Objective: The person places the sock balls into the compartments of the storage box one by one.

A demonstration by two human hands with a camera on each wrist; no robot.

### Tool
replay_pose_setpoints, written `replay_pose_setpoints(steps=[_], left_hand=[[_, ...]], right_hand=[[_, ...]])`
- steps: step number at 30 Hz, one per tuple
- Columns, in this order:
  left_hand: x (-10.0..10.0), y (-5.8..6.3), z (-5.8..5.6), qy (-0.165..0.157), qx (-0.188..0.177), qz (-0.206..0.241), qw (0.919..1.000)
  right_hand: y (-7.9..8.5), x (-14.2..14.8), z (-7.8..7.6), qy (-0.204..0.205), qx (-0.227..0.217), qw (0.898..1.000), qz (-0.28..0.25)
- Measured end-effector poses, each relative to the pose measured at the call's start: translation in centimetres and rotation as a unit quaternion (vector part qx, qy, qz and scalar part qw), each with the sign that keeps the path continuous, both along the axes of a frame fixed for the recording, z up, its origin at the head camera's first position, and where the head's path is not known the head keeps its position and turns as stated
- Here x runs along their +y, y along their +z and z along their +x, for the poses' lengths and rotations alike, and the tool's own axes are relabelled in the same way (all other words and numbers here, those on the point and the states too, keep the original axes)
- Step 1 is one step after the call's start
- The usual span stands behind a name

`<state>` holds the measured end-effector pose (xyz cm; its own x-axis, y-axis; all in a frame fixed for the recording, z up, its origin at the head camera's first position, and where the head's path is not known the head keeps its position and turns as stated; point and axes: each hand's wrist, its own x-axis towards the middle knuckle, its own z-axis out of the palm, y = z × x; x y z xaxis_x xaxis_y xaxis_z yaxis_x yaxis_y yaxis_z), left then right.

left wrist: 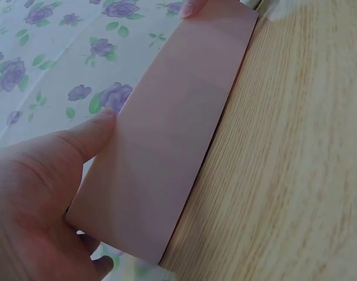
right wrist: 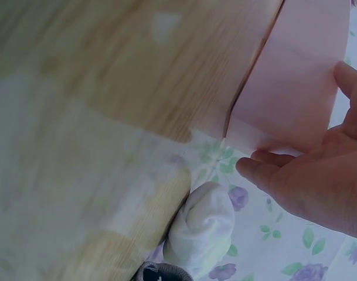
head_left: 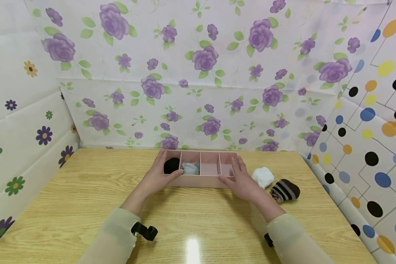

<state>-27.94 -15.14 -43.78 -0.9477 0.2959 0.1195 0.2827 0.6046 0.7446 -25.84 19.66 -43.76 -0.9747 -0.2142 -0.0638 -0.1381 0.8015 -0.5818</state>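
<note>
A long pink storage box [head_left: 191, 181], split by dividers into a row of compartments, stands on the table near the back wall. My left hand [head_left: 158, 176] grips its left end, thumb over the front rim and fingers round the side. At the right end my right hand [head_left: 240, 180] holds it the same way. A black balled sock [head_left: 172, 166] fills the leftmost compartment; beside it lies a light grey-blue balled sock [head_left: 191, 168]. Pink floor shows in the two right compartments. The left wrist view shows the box's plain front [left wrist: 160, 129].
Just right of my right hand lies a white balled sock [head_left: 263, 177], with a dark striped balled sock [head_left: 285, 190] nearer me. The wooden table [head_left: 95, 205] ends at a flowered wall cover [head_left: 184, 110]; a dotted cover [head_left: 373, 157] rises on the right.
</note>
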Motion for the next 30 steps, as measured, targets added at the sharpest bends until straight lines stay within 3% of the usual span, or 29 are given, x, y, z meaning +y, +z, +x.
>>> replay_pose_setpoints(steps=[10, 20, 30], left_hand=[[-0.1, 0.0, 0.2, 0.009, -0.008, 0.005, 0.9999], [-0.1, -0.6, 0.1, -0.031, 0.049, 0.089, 0.9944], [-0.2, -0.7, -0.1, -0.016, 0.025, 0.082, 0.9962]], right_hand=[[1.4, -0.6, 1.2, 0.001, 0.003, 1.000, -0.006], [1.3, -0.7, 1.0, -0.003, 0.002, 1.000, 0.007], [3.0, 0.0, 1.1, 0.012, 0.034, 0.999, 0.031]])
